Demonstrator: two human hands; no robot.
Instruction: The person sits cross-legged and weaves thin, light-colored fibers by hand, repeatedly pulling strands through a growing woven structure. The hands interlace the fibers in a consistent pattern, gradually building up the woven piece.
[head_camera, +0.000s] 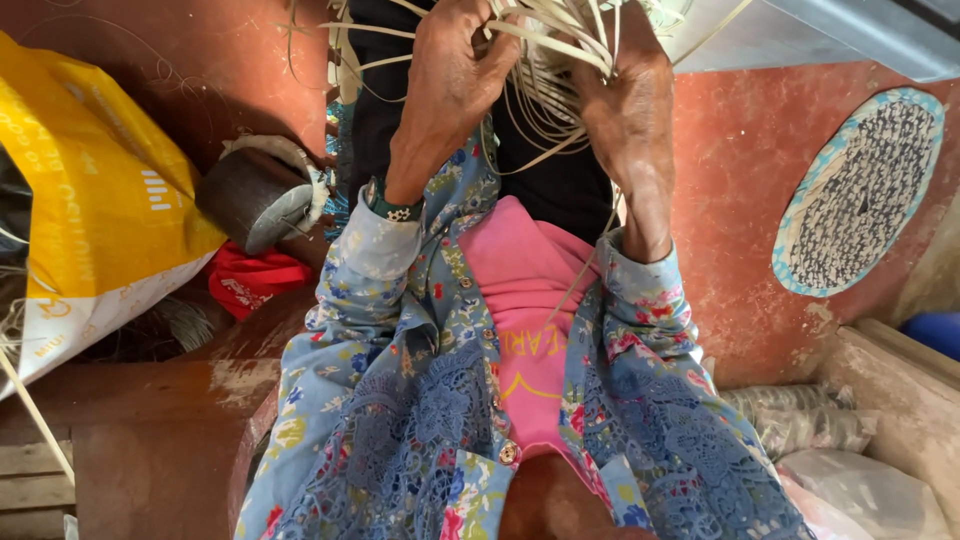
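My left hand (450, 80) and my right hand (625, 110) are raised at the top of the view, both closed on a bundle of thin pale cane strips (560, 45). The strips fan out between the hands and several hang down toward my lap. The top of the bundle is cut off by the frame edge. My sleeves are blue with a flower print, over a pink shirt (525, 300).
A yellow and white plastic sack (90, 200) lies at the left. Beside it are a dark cylinder (250, 195) and a red cloth (250, 280). A round woven mat (860, 190) with a blue rim lies on the red floor at right. Clear plastic bags (810, 420) sit lower right.
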